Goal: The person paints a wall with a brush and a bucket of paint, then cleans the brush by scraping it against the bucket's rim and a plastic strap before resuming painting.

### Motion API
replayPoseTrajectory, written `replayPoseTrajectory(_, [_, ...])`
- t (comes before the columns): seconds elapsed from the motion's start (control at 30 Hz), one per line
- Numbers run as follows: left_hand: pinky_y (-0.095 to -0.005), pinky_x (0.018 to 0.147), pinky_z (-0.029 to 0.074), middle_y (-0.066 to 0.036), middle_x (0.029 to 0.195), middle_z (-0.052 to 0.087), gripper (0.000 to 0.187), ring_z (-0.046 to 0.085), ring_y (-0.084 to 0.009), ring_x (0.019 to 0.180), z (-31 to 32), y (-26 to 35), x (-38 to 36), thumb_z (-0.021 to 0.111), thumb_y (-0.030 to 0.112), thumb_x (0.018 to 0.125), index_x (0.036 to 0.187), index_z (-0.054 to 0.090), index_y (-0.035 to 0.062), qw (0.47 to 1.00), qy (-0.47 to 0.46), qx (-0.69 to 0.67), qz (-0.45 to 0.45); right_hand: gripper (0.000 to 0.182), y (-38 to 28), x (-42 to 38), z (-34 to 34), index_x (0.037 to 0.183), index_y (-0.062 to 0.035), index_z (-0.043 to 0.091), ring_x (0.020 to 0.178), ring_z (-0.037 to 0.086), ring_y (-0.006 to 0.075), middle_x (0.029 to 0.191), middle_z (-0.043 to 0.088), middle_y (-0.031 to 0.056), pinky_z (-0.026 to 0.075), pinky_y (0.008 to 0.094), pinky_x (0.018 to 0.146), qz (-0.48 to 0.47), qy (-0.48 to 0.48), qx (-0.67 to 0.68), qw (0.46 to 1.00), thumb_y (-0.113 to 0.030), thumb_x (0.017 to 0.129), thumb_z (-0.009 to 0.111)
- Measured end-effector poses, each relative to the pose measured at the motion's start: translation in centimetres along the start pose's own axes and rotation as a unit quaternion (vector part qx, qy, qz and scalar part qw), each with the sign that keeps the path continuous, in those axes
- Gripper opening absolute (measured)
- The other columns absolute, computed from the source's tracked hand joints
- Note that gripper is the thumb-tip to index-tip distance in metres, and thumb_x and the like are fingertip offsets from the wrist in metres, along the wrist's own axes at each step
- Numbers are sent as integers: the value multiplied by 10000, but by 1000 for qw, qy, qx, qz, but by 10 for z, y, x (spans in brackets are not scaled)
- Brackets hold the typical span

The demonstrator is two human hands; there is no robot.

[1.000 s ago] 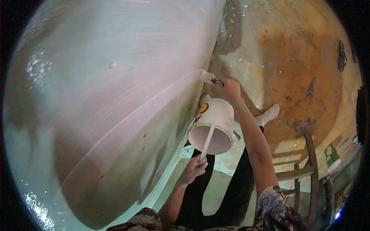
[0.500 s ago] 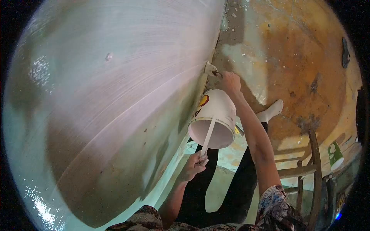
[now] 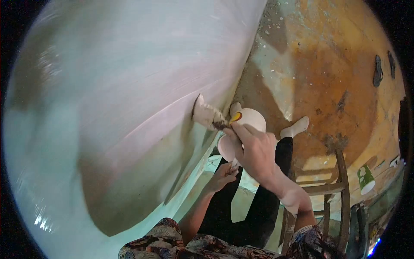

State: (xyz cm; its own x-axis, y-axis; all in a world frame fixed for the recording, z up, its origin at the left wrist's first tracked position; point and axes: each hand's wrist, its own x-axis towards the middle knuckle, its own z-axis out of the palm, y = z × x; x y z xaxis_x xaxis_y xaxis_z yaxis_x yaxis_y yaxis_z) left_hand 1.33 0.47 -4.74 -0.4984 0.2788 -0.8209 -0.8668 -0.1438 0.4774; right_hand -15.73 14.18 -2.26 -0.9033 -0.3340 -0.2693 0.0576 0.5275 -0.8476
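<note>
My right hand (image 3: 256, 151) is closed around the handle of a paintbrush (image 3: 208, 114). Its wide, white-coated bristles lie against the pale wall (image 3: 129, 69), just above the wall's foot. Beneath that hand hangs a white bucket (image 3: 253, 117) with a red and yellow mark, tilted and partly hidden by my right hand and wrist. My left hand (image 3: 222, 176) grips the bucket's handle, of which only a short piece shows. What the bucket holds cannot be made out.
A wooden ladder-like frame (image 3: 343, 194) stands at my right, with a green and white container (image 3: 366, 180) beyond it. Dark flip-flops (image 3: 378, 71) lie at the far right of the stained floor (image 3: 336, 82). My socked foot (image 3: 296, 127) is near the bucket.
The paintbrush has come back from the far foot of the wall, up and leftward onto the wall. My right hand now passes over the bucket. My left hand keeps its hold.
</note>
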Motion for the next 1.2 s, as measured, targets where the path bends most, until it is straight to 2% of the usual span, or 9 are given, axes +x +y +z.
replayPoseTrajectory(0.2, [-187,581,268,79,738,283,165,302,-32,663,10,17,-20,563,105,806,868,409,110,1000,-15,11,-23,217,-92,-35,-59,884,-46,627,493,563,196,652,573,41,423,310,415,-123,-12,71,990,-204,758,706])
replayPoseTrajectory(0.3, [-184,584,269,85,742,284,158,307,-27,665,17,21,-26,577,124,831,888,431,110,999,-19,15,-35,314,-134,-49,-80,1016,-8,563,489,568,150,655,492,33,419,291,372,-217,-10,111,970,-246,820,619])
replayPoseTrajectory(0.43, [-196,578,282,83,752,291,190,309,-27,665,9,15,-29,595,130,779,886,440,112,999,-14,15,-46,292,-145,-39,-92,1004,-26,584,496,573,145,684,527,32,418,292,369,-269,8,184,945,-249,820,621])
replayPoseTrajectory(0.53, [-193,592,281,75,757,283,187,303,-37,666,6,17,-31,575,89,761,889,438,99,1000,-16,12,-21,190,-118,-15,-65,883,-47,639,455,512,183,607,525,46,367,295,383,-257,58,181,948,-191,773,696])
replayPoseTrajectory(0.67, [-188,610,281,65,765,271,197,295,-49,667,3,17,-28,547,34,736,893,437,82,999,-24,-10,19,171,-62,16,-29,892,6,645,531,554,271,665,573,124,418,338,473,-182,32,268,945,-138,801,664])
replayPoseTrajectory(0.83, [-199,601,258,54,773,235,217,266,-61,658,1,25,-14,540,31,708,821,370,106,999,-21,-19,20,145,27,37,8,899,5,655,671,614,286,763,628,158,472,337,605,-95,33,226,969,-107,808,650])
replayPoseTrajectory(0.9, [-205,597,252,52,773,228,223,256,-62,658,-3,25,-10,548,55,707,817,362,110,1000,-20,-22,5,151,67,48,24,930,-51,675,627,622,287,793,649,146,479,345,555,-74,38,187,979,-140,811,647])
replayPoseTrajectory(1.1, [-206,581,240,49,770,222,246,238,-63,661,-5,17,4,556,89,712,817,334,116,998,27,-19,-45,190,171,73,77,931,-75,685,730,624,342,827,652,164,491,403,647,17,58,99,993,-216,813,636])
replayPoseTrajectory(1.2, [-201,573,233,47,769,218,252,234,-65,658,-12,1,9,554,88,714,822,328,115,997,37,-27,-59,217,224,83,104,989,-69,672,724,620,338,877,648,179,480,374,652,54,21,40,998,-220,844,617])
